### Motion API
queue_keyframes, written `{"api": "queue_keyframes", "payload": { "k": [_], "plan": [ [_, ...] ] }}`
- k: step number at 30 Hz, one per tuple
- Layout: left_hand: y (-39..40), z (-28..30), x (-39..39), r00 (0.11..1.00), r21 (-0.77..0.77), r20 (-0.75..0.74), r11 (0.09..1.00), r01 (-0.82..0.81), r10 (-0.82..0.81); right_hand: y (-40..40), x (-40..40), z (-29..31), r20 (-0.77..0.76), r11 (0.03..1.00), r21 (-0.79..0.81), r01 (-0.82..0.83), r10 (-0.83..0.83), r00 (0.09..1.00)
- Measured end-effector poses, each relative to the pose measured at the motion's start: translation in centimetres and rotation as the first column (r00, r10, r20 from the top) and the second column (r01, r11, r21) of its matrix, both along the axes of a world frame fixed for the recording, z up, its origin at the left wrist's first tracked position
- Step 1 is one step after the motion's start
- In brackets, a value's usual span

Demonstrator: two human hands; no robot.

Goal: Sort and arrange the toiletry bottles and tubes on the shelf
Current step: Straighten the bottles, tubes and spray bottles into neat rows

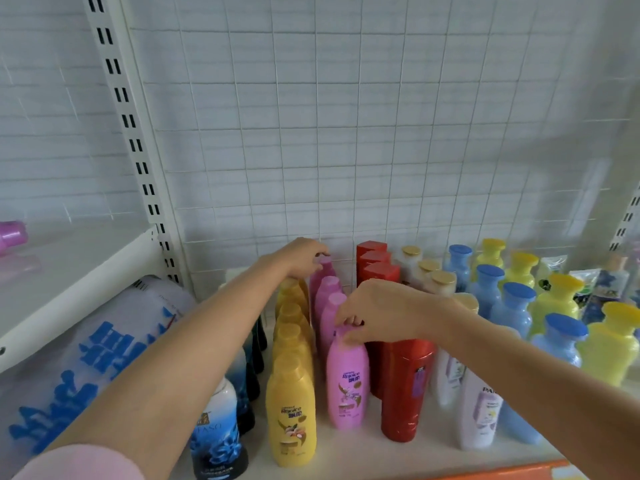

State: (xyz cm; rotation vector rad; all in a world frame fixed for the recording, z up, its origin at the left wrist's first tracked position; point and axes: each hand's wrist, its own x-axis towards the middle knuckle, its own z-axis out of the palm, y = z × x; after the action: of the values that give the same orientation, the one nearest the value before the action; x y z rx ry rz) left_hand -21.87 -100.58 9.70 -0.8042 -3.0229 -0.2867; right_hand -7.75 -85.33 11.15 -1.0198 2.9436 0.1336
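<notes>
Close by: yellow btls (291,393), red btls (405,389).

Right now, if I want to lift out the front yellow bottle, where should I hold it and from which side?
Probably by the cap end of the front yellow bottle, from above and the front. It stands upright, with a blue bottle and the front pink bottle close on either side, leaving little room for fingers.

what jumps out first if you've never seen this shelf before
Colour-sorted rows run front to back: yellow bottles, pink bottles, red bottles. Both hands work the pink row: the left hand grips the rearmost cap, the right hand the front bottle's cap.
</notes>
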Motion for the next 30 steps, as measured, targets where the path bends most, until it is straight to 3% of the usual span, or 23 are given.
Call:
{"api": "queue_keyframes", "payload": {
  "k": [4,9,13,25,28,30],
  "plan": [
    [0.5,-0.3,-1.8,0.999,-0.059,-0.035,0.997,0.04,-0.042,0.2,-2.3,1.3,-0.04,0.996,-0.064,0.058,-0.06,0.997],
    [1.0,-0.7,-3.2,0.994,-0.127,-0.068,0.989,0.073,-0.082,-0.7,-5.3,0.9,-0.056,0.995,0.075,0.069,-0.065,0.996],
    [1.1,-1.1,-3.8,0.991,-0.095,-0.061,0.99,0.109,-0.115,-1.2,-6.4,-0.1,-0.021,0.989,0.14,0.044,-0.041,0.999],
    [3.0,0.1,-3.0,0.983,-0.144,0.021,0.972,0.184,-0.183,-0.7,-6.5,-0.4,-0.06,0.989,0.147,-0.027,0.036,0.998],
    [2.3,0.1,-3.3,0.988,-0.08,0.031,0.985,0.153,-0.151,-0.4,-6.2,-0.5,-0.058,0.992,0.125,-0.022,0.03,0.998],
    [1.7,0.2,-3.0,0.992,0.054,-0.004,0.991,0.125,-0.125,-0.2,-6.2,-0.6,-0.055,0.994,0.106,-0.007,0.013,0.998]
  ]
}}
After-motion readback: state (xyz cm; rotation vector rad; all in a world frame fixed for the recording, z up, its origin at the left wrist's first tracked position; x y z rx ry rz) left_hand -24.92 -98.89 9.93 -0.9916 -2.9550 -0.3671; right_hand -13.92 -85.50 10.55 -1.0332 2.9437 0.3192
